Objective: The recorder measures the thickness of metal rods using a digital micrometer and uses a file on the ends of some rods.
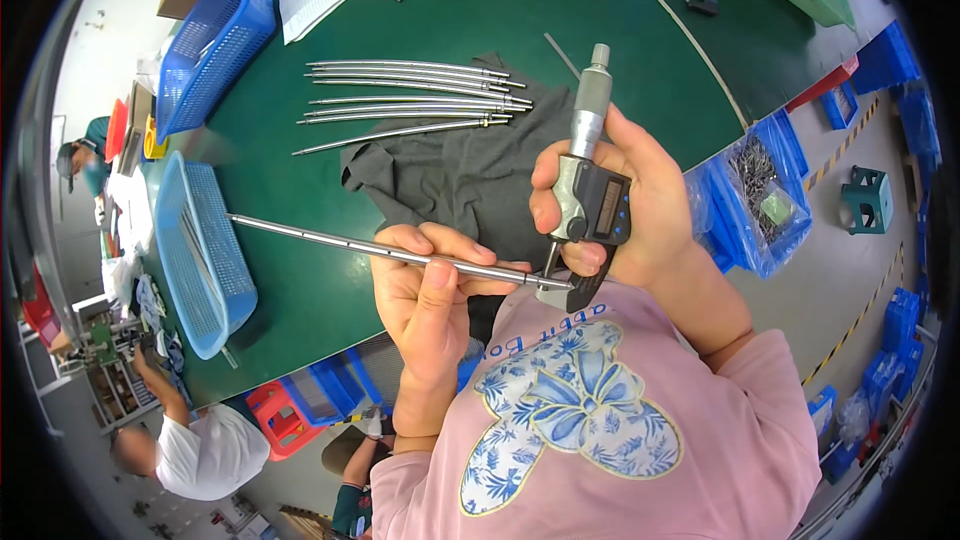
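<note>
L hand (425, 305) pinches a thin metal rod (330, 239), thumb on the near side, fingers curled beyond, so that grip's narrow & full; R hand (645, 190) wraps round the frame of a digital micrometer (603, 202), also a full grip; the rod's up off the green table (310, 285), in front of the person's chest, its long axis running from far L down to near R, slightly tilted; most of its length sticks out L of the L hand, w/ a short bit going R into the micrometer's gap; the micrometer's barrel points up & away, approx. crosswise to the rod; L hand is the one on the rod, R hand sits just beyond its R tip; can't tell if both measuring faces touch it; past the hands, a loose row of similar rods (420, 98) lies partly on a dark cloth (470, 175); blue basket (228, 318) off L.
</note>
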